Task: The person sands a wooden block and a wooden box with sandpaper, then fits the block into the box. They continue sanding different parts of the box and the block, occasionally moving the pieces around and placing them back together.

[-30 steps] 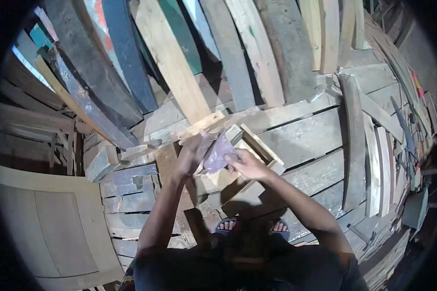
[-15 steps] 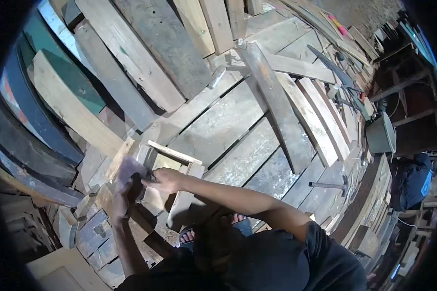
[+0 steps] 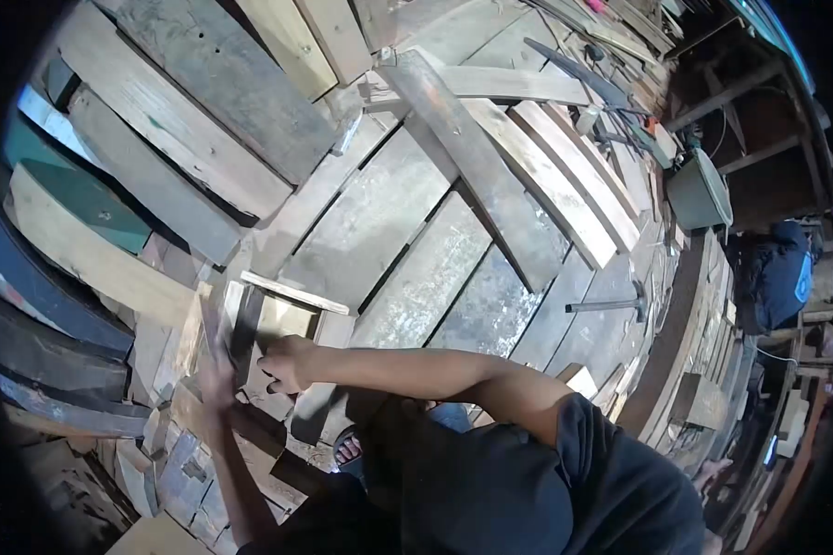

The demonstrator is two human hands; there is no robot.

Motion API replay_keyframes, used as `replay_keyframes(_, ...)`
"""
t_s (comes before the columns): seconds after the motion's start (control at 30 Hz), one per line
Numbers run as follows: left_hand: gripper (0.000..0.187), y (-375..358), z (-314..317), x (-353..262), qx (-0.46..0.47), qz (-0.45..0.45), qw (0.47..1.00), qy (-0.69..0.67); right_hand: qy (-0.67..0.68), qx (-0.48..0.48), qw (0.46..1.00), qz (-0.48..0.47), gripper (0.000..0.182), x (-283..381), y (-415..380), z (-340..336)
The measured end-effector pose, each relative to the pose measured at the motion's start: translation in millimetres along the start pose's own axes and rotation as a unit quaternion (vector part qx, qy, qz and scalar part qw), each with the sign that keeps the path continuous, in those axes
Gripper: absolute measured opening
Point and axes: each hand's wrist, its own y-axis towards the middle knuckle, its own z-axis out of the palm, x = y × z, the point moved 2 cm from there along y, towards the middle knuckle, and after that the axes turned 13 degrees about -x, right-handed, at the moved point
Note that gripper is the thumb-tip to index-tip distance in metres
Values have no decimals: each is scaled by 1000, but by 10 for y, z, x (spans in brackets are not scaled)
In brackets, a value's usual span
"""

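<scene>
My left hand [image 3: 217, 387] is smeared by motion at the left side of a small wooden frame. A thin purplish-grey thing [image 3: 216, 331] shows as a blurred streak above its fingers; its kind cannot be made out. Over the near part of the frame is my right hand [image 3: 288, 363], its fingers curled in and whatever they may hold hidden. Along the frame's far side runs a pale wooden strip [image 3: 294, 292]. A short dark upright piece [image 3: 245, 319] stands between the hands and that strip.
Planks [image 3: 199, 88] lean in a row at left and back. A long board [image 3: 472, 157] lies across the plank floor, beside pale boards [image 3: 551, 190]. To the right are a hammer [image 3: 611, 303], a saw [image 3: 578, 74], a grey bucket [image 3: 701, 192] and a dark bag [image 3: 776, 277].
The camera view has shifted. My hands, close together at the purplish thing before, are now apart, the left one blurred beside the frame and the right one over its near part.
</scene>
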Motion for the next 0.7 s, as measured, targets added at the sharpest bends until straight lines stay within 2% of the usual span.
replay_keyframes(0.03, 67, 97, 33, -119, -4, 20, 999, -43, -14, 43, 999, 8, 58, -2, 64, 15)
replay_keyframes(0.1, 67, 168, 93, -191, 3, 47, 997, -69, -39, 10, 999, -6, 56, -2, 70, 55)
replay_keyframes(0.23, 58, 225, 186, 3, 47, 65, 997, 2, -15, -41, 999, -6, 52, -90, 25, 145)
replay_keyframes(0.3, 53, -1, 62, 174, -5, 134, 991, -19, 7, -90, 996, -11, 51, -109, 17, 188)
replay_keyframes(0.37, 50, -210, -156, 419, -2, 112, 993, -35, 16, -126, 992, -13, 49, -76, 13, 202)
replay_keyframes(0.43, 50, -317, -350, 644, 60, 2, 997, -49, 31, -75, 997, 10, 48, 20, -4, -11)
replay_keyframes(0.47, 52, -394, -394, 726, 53, 55, 995, -71, 39, -49, 998, 22, 47, 57, -18, -101)
replay_keyframes(0.53, 56, -512, -441, 841, 37, 160, 979, -116, 74, -82, 994, 17, 47, -59, 37, 183)
replay_keyframes(0.6, 54, -476, -495, 937, 48, 144, 984, -90, 98, -113, 989, 7, 46, -71, 5, 260)
replay_keyframes(0.67, 51, -284, -365, 872, 46, 32, 993, -107, 77, -115, 990, -23, 44, -38, -19, 156)
replay_keyframes(0.7, 50, -163, -305, 812, 54, 54, 995, -57, 55, -110, 991, -44, 43, -17, -24, 94)
